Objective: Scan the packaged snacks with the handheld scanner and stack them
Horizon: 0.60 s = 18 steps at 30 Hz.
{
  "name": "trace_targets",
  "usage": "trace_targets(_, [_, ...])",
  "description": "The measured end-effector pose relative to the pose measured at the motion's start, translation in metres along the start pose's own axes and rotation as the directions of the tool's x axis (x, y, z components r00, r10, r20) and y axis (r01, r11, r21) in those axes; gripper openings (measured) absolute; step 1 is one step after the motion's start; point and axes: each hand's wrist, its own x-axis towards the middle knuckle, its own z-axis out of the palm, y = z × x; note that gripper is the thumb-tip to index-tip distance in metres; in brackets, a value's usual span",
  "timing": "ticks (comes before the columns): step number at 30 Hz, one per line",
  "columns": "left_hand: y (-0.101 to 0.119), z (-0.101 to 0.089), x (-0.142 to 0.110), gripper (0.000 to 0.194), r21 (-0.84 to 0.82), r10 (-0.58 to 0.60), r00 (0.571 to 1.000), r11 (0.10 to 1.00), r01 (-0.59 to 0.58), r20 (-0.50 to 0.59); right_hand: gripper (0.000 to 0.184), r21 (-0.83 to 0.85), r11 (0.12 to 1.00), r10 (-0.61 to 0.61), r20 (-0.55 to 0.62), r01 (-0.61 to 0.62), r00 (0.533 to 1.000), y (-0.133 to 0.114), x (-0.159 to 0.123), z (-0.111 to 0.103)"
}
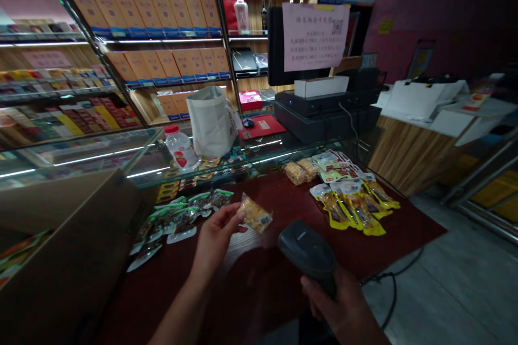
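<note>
My left hand [216, 238] pinches a small clear snack packet [254, 214] with a barcode label on it. My right hand [332, 302] grips a black handheld barcode scanner [306, 249], its head facing the packet from a short distance. Both lie over a dark red counter mat [259, 250]. Left of my left hand is a spread of small dark packets with green tops [172, 221]. Yellow-edged sealed packets [348, 206] lie in a group to the right, with clear packets of golden snacks [297, 170] behind them.
A brown cardboard box [60, 242] fills the near left. Behind the mat stand a glass display case [101, 159], a white paper bag [211, 121], a red-capped plastic bottle [181, 147] and a black till [326, 110]. A cable [390, 285] hangs to the floor at right.
</note>
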Motion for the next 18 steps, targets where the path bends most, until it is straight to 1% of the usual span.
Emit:
trace_targets(3, [-0.014, 0.022, 0.036, 0.055, -0.044, -0.063, 0.992, 0.997, 0.069, 0.113, 0.05, -0.055, 0.998, 0.004, 0.033, -0.002, 0.999, 0.007, 0.01, -0.016])
trace_targets(5, [-0.02, 0.041, 0.064, 0.052, -0.068, -0.09, 0.981, 0.992, 0.103, 0.173, 0.053, -0.053, 0.998, 0.016, 0.014, -0.016, 1.0, 0.011, 0.014, -0.027])
trace_targets(7, [-0.021, 0.064, 0.094, 0.042, -0.061, -0.097, 0.974, 0.992, 0.112, 0.205, 0.056, -0.038, 0.999, 0.033, -0.029, -0.034, 0.999, 0.013, 0.016, -0.035])
trace_targets(10, [-0.014, 0.107, 0.139, 0.019, -0.017, -0.112, 0.969, 0.993, 0.118, 0.221, 0.06, -0.037, 0.998, 0.048, -0.086, -0.051, 0.995, 0.013, 0.016, -0.043])
trace_targets(12, [-0.007, 0.138, 0.165, 0.013, 0.037, -0.141, 0.962, 0.99, 0.136, 0.235, 0.065, -0.058, 0.996, 0.066, -0.104, -0.072, 0.992, 0.013, 0.016, -0.046])
trace_targets(15, [-0.002, 0.181, 0.193, 0.014, 0.175, -0.22, 0.945, 0.968, 0.18, 0.243, 0.072, -0.075, 0.991, 0.099, -0.113, -0.108, 0.989, 0.018, 0.016, -0.047])
trace_targets(17, [-0.003, 0.202, 0.204, 0.017, 0.278, -0.26, 0.939, 0.941, 0.194, 0.225, 0.073, -0.071, 0.991, 0.103, -0.11, -0.111, 0.989, 0.024, 0.016, -0.049])
trace_targets(18, [-0.004, 0.21, 0.207, 0.019, 0.327, -0.268, 0.94, 0.926, 0.191, 0.211, 0.072, -0.062, 0.991, 0.107, -0.113, -0.115, 0.988, 0.027, 0.017, -0.049])
